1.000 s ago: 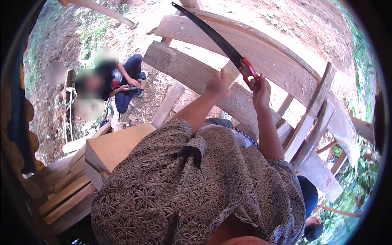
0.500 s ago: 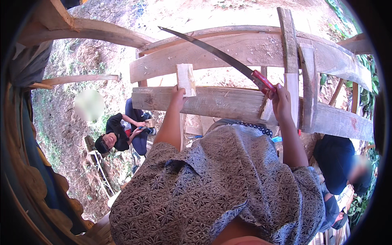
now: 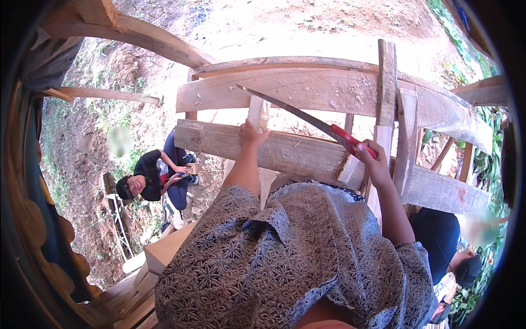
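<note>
The site is outdoors, in bright daylight. Bare earth ground (image 3: 350, 16) is strongly lit at the top. Grass (image 3: 98, 77) grows left; leafy plants (image 3: 487, 123), right. A timber beam (image 3: 159, 41) spans upper left.

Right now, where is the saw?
In the head view, the saw is above centre, red handle in the right hand, blade slanting up-left near the wood block in the left hand.

The saw blade (image 3: 299, 113) is metal, its handle (image 3: 343, 135) glossy, the near plank (image 3: 307, 152) rough wood.
</note>
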`<state>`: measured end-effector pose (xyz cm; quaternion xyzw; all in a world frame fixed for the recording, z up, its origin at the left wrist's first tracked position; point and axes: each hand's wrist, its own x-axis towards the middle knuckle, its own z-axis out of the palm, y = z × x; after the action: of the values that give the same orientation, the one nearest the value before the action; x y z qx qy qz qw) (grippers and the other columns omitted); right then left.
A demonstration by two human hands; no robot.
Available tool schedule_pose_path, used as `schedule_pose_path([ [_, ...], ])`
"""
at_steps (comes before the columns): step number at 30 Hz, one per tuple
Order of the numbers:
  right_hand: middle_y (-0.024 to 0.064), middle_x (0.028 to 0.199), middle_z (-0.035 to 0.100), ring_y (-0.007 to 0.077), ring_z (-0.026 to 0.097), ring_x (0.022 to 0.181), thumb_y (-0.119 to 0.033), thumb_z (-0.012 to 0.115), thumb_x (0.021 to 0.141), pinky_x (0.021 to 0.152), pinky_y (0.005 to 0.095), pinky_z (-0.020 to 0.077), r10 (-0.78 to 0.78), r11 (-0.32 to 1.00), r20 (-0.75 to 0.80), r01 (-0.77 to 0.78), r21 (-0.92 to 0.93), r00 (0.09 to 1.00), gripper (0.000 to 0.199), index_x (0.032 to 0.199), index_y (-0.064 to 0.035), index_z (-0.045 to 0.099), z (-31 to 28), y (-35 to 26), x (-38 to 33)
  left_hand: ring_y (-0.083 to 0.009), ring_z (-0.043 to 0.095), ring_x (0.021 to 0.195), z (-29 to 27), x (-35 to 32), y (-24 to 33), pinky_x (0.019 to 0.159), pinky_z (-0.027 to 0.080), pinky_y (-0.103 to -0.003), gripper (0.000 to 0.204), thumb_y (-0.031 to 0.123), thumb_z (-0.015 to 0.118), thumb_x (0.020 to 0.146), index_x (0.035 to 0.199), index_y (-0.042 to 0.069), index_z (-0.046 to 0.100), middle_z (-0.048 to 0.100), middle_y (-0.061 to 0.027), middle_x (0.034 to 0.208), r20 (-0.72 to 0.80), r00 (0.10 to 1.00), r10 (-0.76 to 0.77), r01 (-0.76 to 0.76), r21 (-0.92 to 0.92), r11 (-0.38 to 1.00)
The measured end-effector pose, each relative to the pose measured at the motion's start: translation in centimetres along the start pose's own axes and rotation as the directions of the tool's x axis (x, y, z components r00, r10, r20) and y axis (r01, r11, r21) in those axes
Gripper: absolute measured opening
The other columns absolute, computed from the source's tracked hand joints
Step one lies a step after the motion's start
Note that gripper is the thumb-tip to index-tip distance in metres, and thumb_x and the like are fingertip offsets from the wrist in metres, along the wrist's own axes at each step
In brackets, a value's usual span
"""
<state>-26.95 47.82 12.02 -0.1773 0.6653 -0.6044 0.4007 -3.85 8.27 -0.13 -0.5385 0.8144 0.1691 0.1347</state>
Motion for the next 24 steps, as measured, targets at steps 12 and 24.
schedule_pose_path([
  [12, 0.0004, 0.081, 0.063, 0.0107, 0.057, 0.082, -0.037, 0.074, 0.097, 0.075, 0.0305, 0.0466, 0.129, 0.961, 0.095, -0.102, -0.255, 0.987, 0.036, 0.1, -0.0013, 0.072, 7.7, -1.5, 4.2, -0.042, 0.051, 0.126, 0.7, -0.8, -2.2, 0.105, 0.047, -0.053, 0.08, 0.03, 0.08, 0.077, 0.141, 0.001, 0.042, 0.05, -0.0225, 0.133, -0.2, 0.978, 0.062, -0.081, -0.089, 0.993],
  [24, -0.0018, 0.07, 0.051, 0.0082, 0.047, 0.066, -0.028, 0.076, 0.097, 0.059, 0.0296, 0.0378, 0.008, 0.844, 0.213, 0.108, -0.526, 0.977, 0.029, 0.091, -0.0011, 0.067, 12.2, -7.5, 7.2, -0.0408, 0.052, 0.118, 0.6, -1.1, -1.9, 0.101, 0.045, -0.054, 0.066, 0.031, 0.075, 0.079, 0.131, 0.0, 0.047, 0.05, -0.0215, 0.127, -0.361, 0.929, 0.076, -0.168, -0.232, 0.958],
])
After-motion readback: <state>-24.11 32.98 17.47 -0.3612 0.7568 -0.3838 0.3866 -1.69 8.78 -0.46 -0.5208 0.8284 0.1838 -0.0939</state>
